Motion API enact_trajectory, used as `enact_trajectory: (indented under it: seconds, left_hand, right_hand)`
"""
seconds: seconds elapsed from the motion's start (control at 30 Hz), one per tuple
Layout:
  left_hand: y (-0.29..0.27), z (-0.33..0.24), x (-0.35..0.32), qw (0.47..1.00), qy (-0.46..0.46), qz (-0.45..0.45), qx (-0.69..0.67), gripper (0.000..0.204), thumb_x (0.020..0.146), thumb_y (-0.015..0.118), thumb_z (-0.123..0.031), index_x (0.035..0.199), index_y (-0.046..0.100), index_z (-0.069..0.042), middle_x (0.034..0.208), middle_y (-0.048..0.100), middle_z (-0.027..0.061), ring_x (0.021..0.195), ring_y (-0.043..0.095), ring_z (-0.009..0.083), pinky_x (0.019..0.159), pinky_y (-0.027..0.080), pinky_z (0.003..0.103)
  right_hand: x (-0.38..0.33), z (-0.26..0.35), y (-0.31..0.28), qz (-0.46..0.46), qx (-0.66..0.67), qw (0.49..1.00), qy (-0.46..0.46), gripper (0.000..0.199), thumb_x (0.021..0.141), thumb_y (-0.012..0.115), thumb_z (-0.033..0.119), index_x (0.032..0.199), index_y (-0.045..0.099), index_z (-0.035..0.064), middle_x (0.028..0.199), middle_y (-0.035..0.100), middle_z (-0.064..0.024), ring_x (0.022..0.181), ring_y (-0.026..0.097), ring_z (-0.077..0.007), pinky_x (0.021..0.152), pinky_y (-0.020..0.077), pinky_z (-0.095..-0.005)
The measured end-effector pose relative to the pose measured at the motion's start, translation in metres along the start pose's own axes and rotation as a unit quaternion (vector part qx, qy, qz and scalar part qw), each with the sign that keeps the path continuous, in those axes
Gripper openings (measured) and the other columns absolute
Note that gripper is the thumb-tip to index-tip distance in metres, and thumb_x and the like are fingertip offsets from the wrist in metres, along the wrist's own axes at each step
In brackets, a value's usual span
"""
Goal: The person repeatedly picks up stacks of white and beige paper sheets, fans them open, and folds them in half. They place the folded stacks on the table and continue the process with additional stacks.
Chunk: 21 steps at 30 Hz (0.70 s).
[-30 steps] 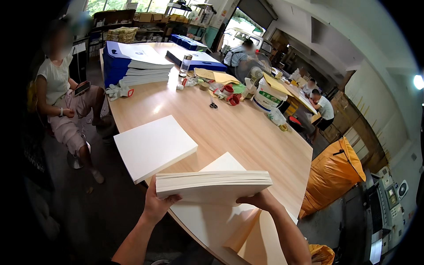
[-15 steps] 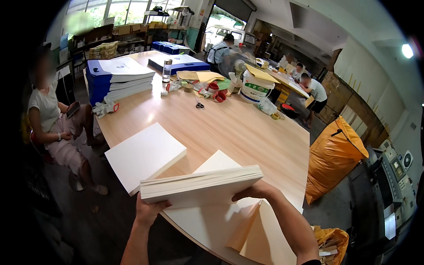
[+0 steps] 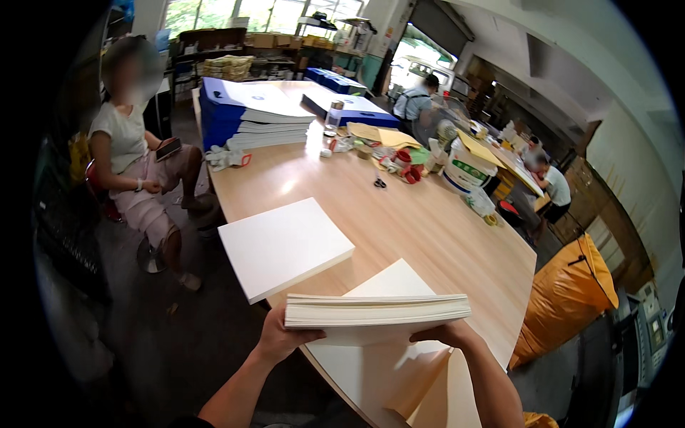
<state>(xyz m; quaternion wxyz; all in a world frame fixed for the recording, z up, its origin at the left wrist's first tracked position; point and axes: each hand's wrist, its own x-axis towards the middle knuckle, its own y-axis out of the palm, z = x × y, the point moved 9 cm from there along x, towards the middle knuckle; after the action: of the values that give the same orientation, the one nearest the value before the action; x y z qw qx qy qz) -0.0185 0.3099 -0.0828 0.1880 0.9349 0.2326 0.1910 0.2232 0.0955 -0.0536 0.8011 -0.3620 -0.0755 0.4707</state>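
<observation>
A thick stack of cream-white paper sheets [image 3: 378,312] is held up over the near edge of the table, its layered long side facing up toward me. My left hand [image 3: 284,337] grips its left end, the thumb lying along the near face. On the right, my right hand [image 3: 451,335] holds the other end, thumb also on the near face; its other fingers are hidden behind the stack. Beneath lie loose cream sheets [image 3: 401,279], and a folded cream sheet [image 3: 435,389] stands partly bent up near my right forearm. A squared white paper stack [image 3: 285,246] rests to the left.
On the wooden table [image 3: 428,228] are small black scissors [image 3: 379,183], tape rolls [image 3: 412,173], a white bucket [image 3: 467,167] and blue-covered stacks [image 3: 260,118]. A seated person [image 3: 135,153] holds a phone at the left. An orange sack [image 3: 567,299] stands by the right edge.
The held stack has gone from slanting up at the right to nearly level. My view has turned, so the table and room sit further right. Both hands keep their grip.
</observation>
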Motion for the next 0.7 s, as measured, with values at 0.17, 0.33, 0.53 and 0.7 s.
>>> enact_trajectory:
  seconds: [0.17, 0.33, 0.53, 0.7]
  left_hand:
    - [0.001, -0.030, 0.013, 0.975, 0.124, -0.023, 0.183, 0.039, 0.079, 0.082, -0.001, 0.114, 0.065, -0.002, 0.117, 0.064, 0.0046, 0.111, 0.060, 0.0150, 0.097, 0.051, 0.034]
    - [0.005, -0.070, -0.003, 0.995, 0.032, -0.021, 0.092, 0.049, 0.083, 0.084, -0.019, 0.122, 0.060, -0.001, 0.117, 0.064, 0.0041, 0.108, 0.059, 0.0125, 0.097, 0.048, 0.033]
    - [-0.065, -0.029, -0.117, 0.961, -0.193, -0.118, -0.160, 0.052, 0.091, 0.074, -0.023, 0.132, 0.053, 0.001, 0.124, 0.061, 0.0119, 0.112, 0.061, 0.0249, 0.095, 0.052, 0.042]
    - [-0.100, 0.030, -0.266, 0.893, -0.374, -0.184, -0.173, 0.070, 0.091, 0.069, -0.039, 0.142, 0.044, 0.002, 0.132, 0.058, 0.0168, 0.120, 0.058, 0.0318, 0.102, 0.048, 0.046]
  right_hand:
    - [0.007, 0.011, -0.001, 0.032, -0.018, 0.999, -0.027, 0.064, 0.063, 0.093, 0.012, 0.121, 0.065, 0.0043, 0.116, 0.069, -0.0088, 0.108, 0.062, -0.0223, 0.094, 0.0515, -0.0371]
    - [-0.013, 0.074, -0.007, 0.078, -0.031, 0.996, -0.034, 0.067, 0.066, 0.091, 0.015, 0.125, 0.062, 0.0027, 0.119, 0.068, -0.0106, 0.111, 0.061, -0.0235, 0.095, 0.0503, -0.0367]
    - [-0.073, 0.107, 0.069, 0.238, 0.055, 0.965, 0.093, 0.068, 0.079, 0.084, 0.034, 0.129, 0.060, -0.0036, 0.115, 0.068, -0.0145, 0.109, 0.062, -0.0226, 0.095, 0.0488, -0.0347]
    - [-0.129, 0.105, 0.167, 0.213, 0.201, 0.926, 0.238, 0.067, 0.085, 0.078, 0.032, 0.129, 0.054, -0.0125, 0.116, 0.065, -0.0170, 0.102, 0.065, -0.0238, 0.090, 0.0514, -0.0320]
